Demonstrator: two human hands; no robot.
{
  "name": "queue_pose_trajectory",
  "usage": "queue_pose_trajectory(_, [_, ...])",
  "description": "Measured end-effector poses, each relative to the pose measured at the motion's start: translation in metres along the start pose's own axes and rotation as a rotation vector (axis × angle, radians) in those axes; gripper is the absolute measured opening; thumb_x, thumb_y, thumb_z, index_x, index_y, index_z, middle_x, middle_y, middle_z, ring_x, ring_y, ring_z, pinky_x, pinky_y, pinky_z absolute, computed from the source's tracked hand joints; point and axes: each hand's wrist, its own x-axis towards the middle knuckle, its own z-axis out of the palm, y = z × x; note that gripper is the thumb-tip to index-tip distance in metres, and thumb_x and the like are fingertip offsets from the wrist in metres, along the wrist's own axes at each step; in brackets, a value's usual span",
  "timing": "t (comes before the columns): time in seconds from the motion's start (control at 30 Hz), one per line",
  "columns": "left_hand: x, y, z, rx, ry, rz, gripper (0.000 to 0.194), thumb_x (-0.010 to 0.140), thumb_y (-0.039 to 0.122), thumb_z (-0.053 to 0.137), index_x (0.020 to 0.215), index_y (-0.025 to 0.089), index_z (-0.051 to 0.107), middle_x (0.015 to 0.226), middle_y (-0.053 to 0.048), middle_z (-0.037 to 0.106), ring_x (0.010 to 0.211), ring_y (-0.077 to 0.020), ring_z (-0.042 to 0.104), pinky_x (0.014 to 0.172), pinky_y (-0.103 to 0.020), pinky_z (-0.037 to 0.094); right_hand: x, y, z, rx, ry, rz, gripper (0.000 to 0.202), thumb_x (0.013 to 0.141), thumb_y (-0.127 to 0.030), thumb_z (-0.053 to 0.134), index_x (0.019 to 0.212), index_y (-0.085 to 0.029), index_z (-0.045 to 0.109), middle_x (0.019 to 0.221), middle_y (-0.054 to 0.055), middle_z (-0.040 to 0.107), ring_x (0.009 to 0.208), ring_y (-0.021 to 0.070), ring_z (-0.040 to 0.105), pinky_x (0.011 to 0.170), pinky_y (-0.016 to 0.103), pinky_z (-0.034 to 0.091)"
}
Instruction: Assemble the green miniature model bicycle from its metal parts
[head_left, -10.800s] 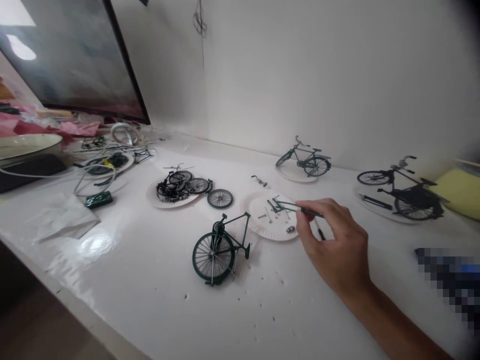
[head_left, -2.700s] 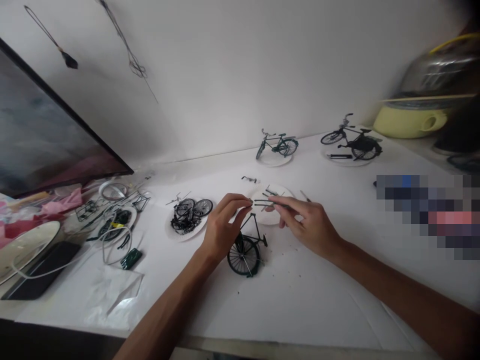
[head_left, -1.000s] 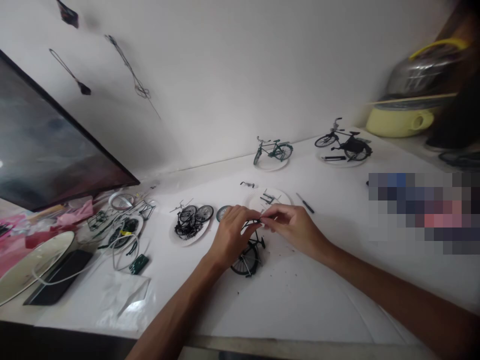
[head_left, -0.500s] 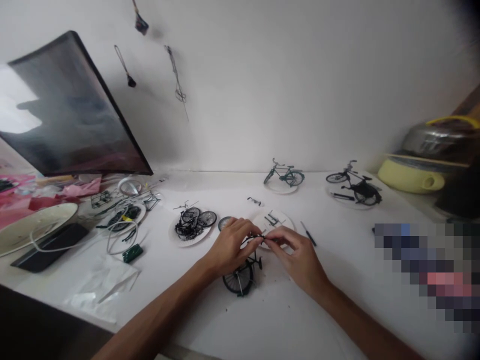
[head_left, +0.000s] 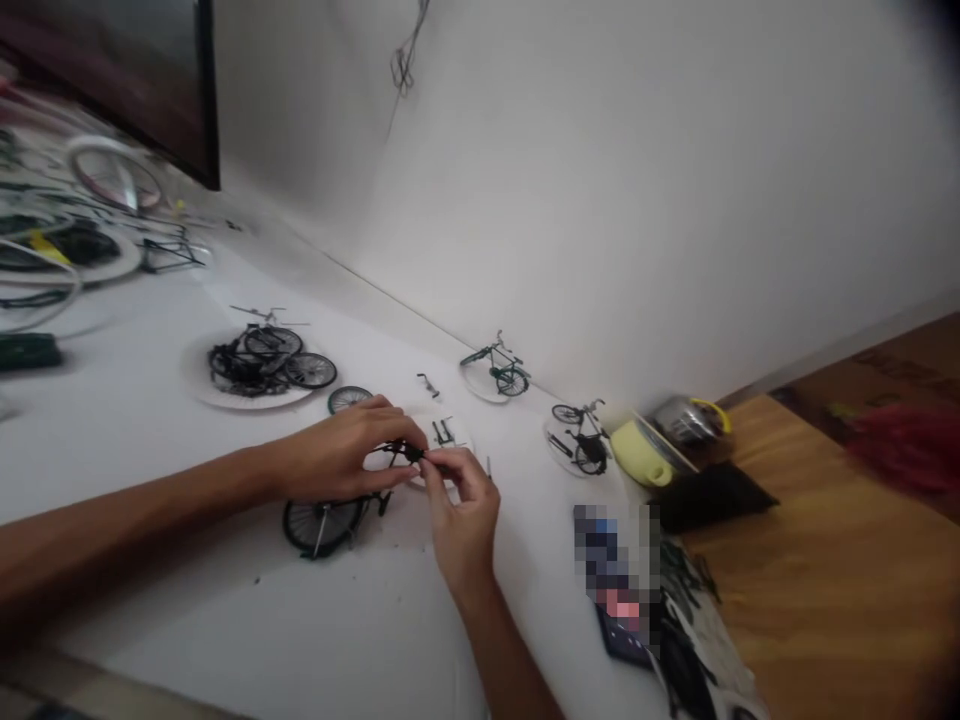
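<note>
A partly built model bicycle [head_left: 324, 525] with a dark spoked wheel is under my hands, tilted over the white table. My left hand [head_left: 360, 445] is closed on the upper part of its dark frame. Fingers of my right hand [head_left: 461, 495] pinch the same part from the right, and their tips meet the left fingertips. Whatever small piece lies in that pinch is hidden. Just beyond my left hand lies a loose wheel [head_left: 349, 398]. Behind my hands, small parts [head_left: 443, 432] rest on a paper plate [head_left: 463, 430], and a handlebar [head_left: 428, 385] lies farther back.
A paper plate [head_left: 217, 395] heaped with dark bicycle parts stands left. Two model bicycles, one green [head_left: 499, 372] and one black [head_left: 581, 440], stand toward the wall. A yellow pot [head_left: 645, 450] and a phone [head_left: 624, 640] are right. Cables and a monitor [head_left: 112, 70] are left.
The view has swung right and tilted, so more of the right side and wooden surface shows. My hands stay together at the model bicycle's frame.
</note>
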Motion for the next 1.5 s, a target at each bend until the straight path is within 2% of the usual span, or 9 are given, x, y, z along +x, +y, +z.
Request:
queue_pose_trajectory(0.2, [0.001,0.004,0.000,-0.099,0.020,-0.128,0.022,0.098,0.036,0.055,0.115,0.025,0.065,0.105,-0.002,0.070,0.097,-0.0186,0.062,0.085,-0.029,0.043,0.002,0.001,-0.002,0.088,0.025,0.034,0.007,0.090,-0.021,0.064,0.092,-0.020,0.071,0.091,0.004,0.070,0.088,0.0185,0.067,0.078,0.031,0.055])
queue_pose_trajectory(0.53, [0.005,0.001,0.002,-0.294,0.101,-0.110,0.019,0.097,0.034,0.059,0.109,0.023,0.069,0.102,-0.001,0.073,0.094,-0.0161,0.066,0.082,-0.025,0.047,0.002,0.000,-0.001,0.068,0.027,0.095,0.008,0.090,-0.025,0.064,0.093,-0.020,0.070,0.089,0.004,0.072,0.086,0.0188,0.069,0.081,0.032,0.056])
queue_pose_trajectory(0.77, [0.005,0.000,0.002,-0.276,0.152,-0.039,0.015,0.094,0.028,0.063,0.106,0.020,0.069,0.100,-0.004,0.074,0.095,-0.0186,0.067,0.088,-0.031,0.045,0.004,0.003,0.002,0.056,0.048,0.078,0.006,0.088,-0.025,0.066,0.091,-0.021,0.070,0.084,0.003,0.073,0.080,0.0182,0.071,0.077,0.031,0.057])
queue_pose_trajectory(1.13, [0.008,-0.001,0.000,-0.136,0.093,-0.025,0.017,0.096,0.028,0.060,0.109,0.019,0.066,0.105,-0.007,0.074,0.101,-0.0207,0.067,0.094,-0.036,0.045,0.012,-0.001,-0.001,0.038,0.096,0.090,0.008,0.078,-0.032,0.074,0.081,-0.024,0.073,0.078,0.002,0.074,0.076,0.0221,0.070,0.076,0.034,0.056])
queue_pose_trajectory(1.37, [0.009,-0.004,0.001,-0.049,0.081,-0.015,0.017,0.097,0.028,0.060,0.112,0.021,0.065,0.106,-0.006,0.075,0.099,-0.0212,0.069,0.097,-0.042,0.045,0.013,0.018,0.002,-0.019,0.096,0.099,0.017,0.081,-0.045,0.071,0.088,-0.030,0.074,0.086,0.004,0.077,0.078,0.0239,0.073,0.070,0.034,0.058])
queue_pose_trajectory(1.5, [0.010,-0.005,0.001,-0.017,0.056,-0.001,0.025,0.092,0.027,0.067,0.116,0.021,0.062,0.106,-0.007,0.074,0.102,-0.0226,0.068,0.100,-0.045,0.044,0.015,0.025,0.004,0.024,0.131,0.110,0.022,0.080,-0.050,0.070,0.089,-0.030,0.073,0.090,0.005,0.077,0.078,0.0236,0.074,0.068,0.034,0.059])
